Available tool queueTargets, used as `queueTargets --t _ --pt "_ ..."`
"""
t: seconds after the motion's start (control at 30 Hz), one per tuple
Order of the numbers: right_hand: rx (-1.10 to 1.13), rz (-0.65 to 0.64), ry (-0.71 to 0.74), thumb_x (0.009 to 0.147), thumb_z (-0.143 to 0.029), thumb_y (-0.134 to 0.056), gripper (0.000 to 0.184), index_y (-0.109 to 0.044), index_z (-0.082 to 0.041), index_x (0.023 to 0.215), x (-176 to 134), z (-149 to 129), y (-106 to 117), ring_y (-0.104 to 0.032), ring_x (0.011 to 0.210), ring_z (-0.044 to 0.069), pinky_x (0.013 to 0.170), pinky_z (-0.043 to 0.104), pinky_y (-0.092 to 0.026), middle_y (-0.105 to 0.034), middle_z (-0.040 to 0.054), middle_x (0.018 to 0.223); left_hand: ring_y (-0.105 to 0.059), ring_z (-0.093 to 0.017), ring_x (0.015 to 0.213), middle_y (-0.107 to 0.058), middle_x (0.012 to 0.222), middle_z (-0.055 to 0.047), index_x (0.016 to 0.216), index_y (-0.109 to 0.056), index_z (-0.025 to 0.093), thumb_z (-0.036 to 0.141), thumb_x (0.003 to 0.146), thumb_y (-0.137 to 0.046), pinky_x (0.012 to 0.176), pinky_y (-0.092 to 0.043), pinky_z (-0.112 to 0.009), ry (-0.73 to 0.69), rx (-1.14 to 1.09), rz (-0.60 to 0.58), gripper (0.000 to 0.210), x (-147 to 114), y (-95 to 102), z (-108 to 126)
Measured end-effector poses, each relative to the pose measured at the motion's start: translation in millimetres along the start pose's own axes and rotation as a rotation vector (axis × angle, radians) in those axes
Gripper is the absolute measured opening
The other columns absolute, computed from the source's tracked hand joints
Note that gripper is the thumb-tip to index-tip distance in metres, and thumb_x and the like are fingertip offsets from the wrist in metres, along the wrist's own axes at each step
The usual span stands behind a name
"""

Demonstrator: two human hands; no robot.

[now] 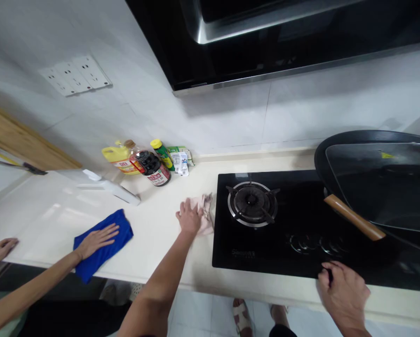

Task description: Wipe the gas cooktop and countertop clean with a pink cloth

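My left hand (189,217) presses down on a pale pink cloth (206,224), its fingers bent over the cloth's left part. The crumpled cloth lies on the white countertop (154,224), right beside the left edge of the black gas stove (294,187). At the stove's front edge, my right hand (345,295) rests with curled fingers, below the control knobs (315,244). Nothing shows in it. The nearest burner (252,201) to the cloth has a bare pan support.
A co-worker's hand (96,241) lies flat on a blue cloth (108,252); their other hand (1,250) touches the counter edge. Bottles (157,171) and packets (182,161) stand by the wall. A large pan (381,182) with wooden handle (355,217) covers the stove's right side. The range hood (266,47) overhangs.
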State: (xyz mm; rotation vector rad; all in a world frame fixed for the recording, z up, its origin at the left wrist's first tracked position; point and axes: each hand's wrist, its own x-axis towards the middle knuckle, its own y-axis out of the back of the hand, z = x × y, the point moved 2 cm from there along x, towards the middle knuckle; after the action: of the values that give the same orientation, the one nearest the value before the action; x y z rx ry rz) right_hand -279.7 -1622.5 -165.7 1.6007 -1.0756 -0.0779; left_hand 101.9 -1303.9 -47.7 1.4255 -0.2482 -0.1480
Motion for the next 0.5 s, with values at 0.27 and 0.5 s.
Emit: queueTargets --t 0.27,0.5 --pt "-0.047 0.022 0.065 0.094 -0.037 -0.047 0.021 -0.063 -0.023 0.095 -0.9 -0.7 1.6 -0.060 0.101 0.036 0.083 0.049 -0.042 -0.067 0.0141 0.111 -0.024 -0.040 0.157 -0.035 0.170 -0.012 0.160 -0.041 0.034 0.058 0.101 -0.040 0.122 -0.023 -0.068 0.024 -0.017 -0.048 0.064 25.0 -15.9 50.8" --pt "-0.015 0.044 0.068 0.086 -0.035 -0.051 0.016 -0.063 -0.025 0.092 -2.7 0.0 -4.5 -0.063 0.094 0.038 0.082 0.054 -0.047 -0.068 0.0151 0.104 -0.019 -0.043 0.161 -0.028 0.173 -0.012 0.162 -0.036 0.034 0.049 0.098 -0.054 0.123 -0.023 -0.072 -0.214 0.008 -0.037 0.068 -102.4 -36.3 -4.5"
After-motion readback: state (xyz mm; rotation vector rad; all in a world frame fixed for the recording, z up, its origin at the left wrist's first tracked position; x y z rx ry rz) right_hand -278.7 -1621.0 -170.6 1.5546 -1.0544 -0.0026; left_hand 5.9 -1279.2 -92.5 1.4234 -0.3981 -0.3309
